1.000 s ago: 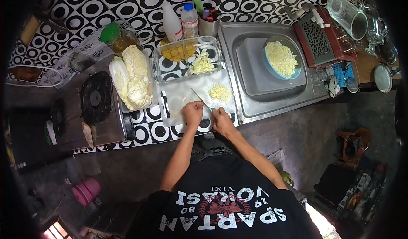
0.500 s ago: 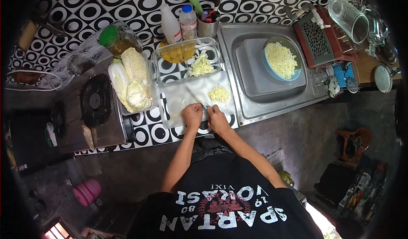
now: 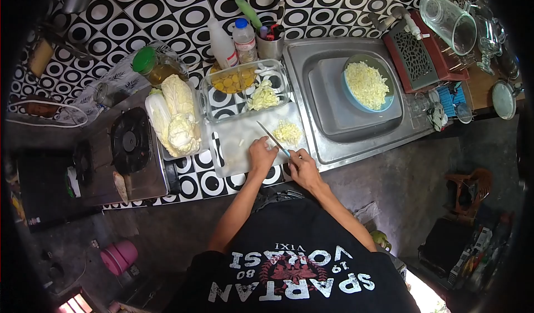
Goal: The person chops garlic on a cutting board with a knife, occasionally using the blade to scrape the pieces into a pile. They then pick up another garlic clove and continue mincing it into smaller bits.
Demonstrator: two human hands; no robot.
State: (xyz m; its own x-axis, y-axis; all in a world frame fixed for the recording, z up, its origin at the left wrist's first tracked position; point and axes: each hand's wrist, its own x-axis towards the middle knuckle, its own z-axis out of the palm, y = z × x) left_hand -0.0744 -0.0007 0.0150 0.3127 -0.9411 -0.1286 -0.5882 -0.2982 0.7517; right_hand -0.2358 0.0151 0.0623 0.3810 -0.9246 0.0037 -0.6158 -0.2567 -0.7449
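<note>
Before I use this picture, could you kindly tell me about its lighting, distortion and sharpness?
Head view: wide-angle bowing, black corners; head view: the bright patch at lower right is burnt out; head view: the stove looks dimmer than the sink; head view: the knife shows little blur.

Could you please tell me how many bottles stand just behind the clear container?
2: a white bottle and, to its right in the picture, a blue-capped bottle, both just behind the clear container. Another could be hidden behind them.
</note>
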